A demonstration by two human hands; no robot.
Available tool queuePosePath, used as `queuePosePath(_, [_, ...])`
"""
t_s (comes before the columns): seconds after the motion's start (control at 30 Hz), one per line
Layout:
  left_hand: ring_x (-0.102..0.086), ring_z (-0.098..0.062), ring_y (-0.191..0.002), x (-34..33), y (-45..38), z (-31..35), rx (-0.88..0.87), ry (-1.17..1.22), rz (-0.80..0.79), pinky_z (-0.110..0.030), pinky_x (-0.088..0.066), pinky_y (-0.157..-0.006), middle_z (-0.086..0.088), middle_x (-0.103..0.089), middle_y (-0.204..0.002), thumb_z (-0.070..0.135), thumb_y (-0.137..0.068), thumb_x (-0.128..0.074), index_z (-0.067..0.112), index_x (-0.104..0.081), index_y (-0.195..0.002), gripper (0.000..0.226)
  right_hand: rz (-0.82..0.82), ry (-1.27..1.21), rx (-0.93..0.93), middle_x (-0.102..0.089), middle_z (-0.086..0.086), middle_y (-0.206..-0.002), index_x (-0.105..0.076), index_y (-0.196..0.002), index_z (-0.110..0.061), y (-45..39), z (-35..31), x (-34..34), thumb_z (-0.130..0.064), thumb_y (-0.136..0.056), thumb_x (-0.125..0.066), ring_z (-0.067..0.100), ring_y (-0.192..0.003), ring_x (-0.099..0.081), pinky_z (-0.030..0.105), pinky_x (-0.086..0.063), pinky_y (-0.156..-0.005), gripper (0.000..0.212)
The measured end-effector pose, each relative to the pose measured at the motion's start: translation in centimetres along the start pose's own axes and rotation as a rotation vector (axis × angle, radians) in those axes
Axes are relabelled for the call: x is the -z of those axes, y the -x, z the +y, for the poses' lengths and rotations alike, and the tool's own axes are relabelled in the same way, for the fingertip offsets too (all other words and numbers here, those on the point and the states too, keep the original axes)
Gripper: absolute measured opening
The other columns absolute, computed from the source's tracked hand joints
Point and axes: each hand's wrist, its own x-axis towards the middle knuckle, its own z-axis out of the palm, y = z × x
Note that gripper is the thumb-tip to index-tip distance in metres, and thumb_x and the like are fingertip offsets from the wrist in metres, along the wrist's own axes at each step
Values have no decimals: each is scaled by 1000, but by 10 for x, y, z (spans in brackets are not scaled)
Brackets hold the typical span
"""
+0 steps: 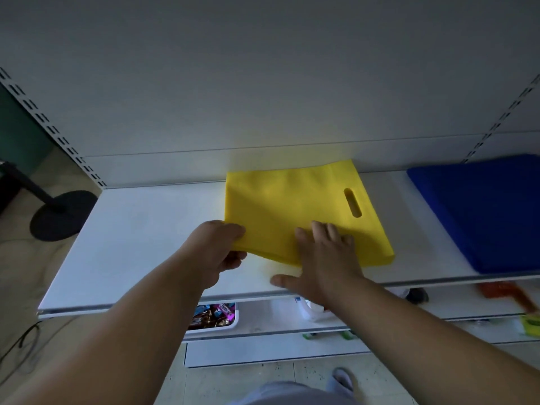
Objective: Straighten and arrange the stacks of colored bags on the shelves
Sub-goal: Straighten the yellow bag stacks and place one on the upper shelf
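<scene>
- Head view: yellow bags (295, 209) lay as a thin stack on the white top shelf (140, 238), skewed to the shelf edge, cut-out handle toward the right.
- Left hand (217, 247) pinched the stack's near-left corner, thumb underneath, fingers curled over the top.
- Right hand (321, 258) lay flat with fingers spread on the near edge of the stack, thumb off the fabric on bare shelf; it held nothing.
- Blue bags (479, 211) sat in a thicker stack at the right end of the same shelf, well apart from the yellow ones.
- Risk: pulling on one corner alone would likely peel or fan the top layers instead of turning the whole stack.
- Risk: fabric looked slippery on the smooth shelf; too hard a push from the flat hand could slide it off the near lip.
- Risk: a twist against the pressing palm could crease the bags.
- Containers: white bin (217, 317) on the lower shelf held wrapped snack packets, only partly visible under the top shelf.
- Orange item (502, 290) and green item (530, 323) lay lower right, too blurred to name.
</scene>
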Motion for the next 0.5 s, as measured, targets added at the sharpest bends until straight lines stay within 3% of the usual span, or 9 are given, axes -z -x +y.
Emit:
queuePosePath(0.1, [-50, -24, -60, 0, -1, 1, -18, 13, 22, -34, -44, -56, -13, -50, -78, 6, -93, -55, 5, -54, -92, 2, 202, -74, -31, -51, 6, -124, -54, -116, -23, -4, 2, -8, -60, -74, -52, 33, -114, -46, 44, -37, -87, 55])
queuePosePath(0.17, [-48, -24, -60, 1, -1, -1, -24, 8, 33, -34, -44, -58, -13, -49, -78, 4, -93, -54, 5, -54, -90, 3, 245, -103, -56, -54, 6, -122, -59, -108, -22, -4, 19, -6, -51, -72, -59, 32, -112, -48, 43, -38, -87, 46])
queuePosePath(0.33, [-48, -26, -59, 6, -9, -12, -48, -93, 46, -35, -43, -60, -13, -49, -72, 4, -91, -51, 5, -54, -84, 7, 315, -102, -205, -48, 10, -138, -57, -126, -18, 12, 84, 0, -46, -71, -76, 33, -125, -43, 47, -37, -96, 65])
queuePosePath(0.43, [-51, -26, -56, 7, -12, -16, -97, -205, 51, -34, -45, -59, -14, -53, -69, 5, -90, -52, 4, -55, -85, 7, 266, -243, -251, -42, 8, -138, -47, -138, -19, 18, 109, 4, -33, -76, -78, 30, -119, -48, 39, -43, -89, 71])
queuePosePath(0.5, [-52, -26, -54, 7, -13, -20, -156, -312, 73, -30, -44, -57, -14, -56, -66, 7, -88, -52, 3, -58, -86, 7, 199, -404, -208, -43, 7, -136, -42, -144, -23, 19, 119, 4, -19, -79, -77, 24, -112, -50, 32, -40, -81, 74])
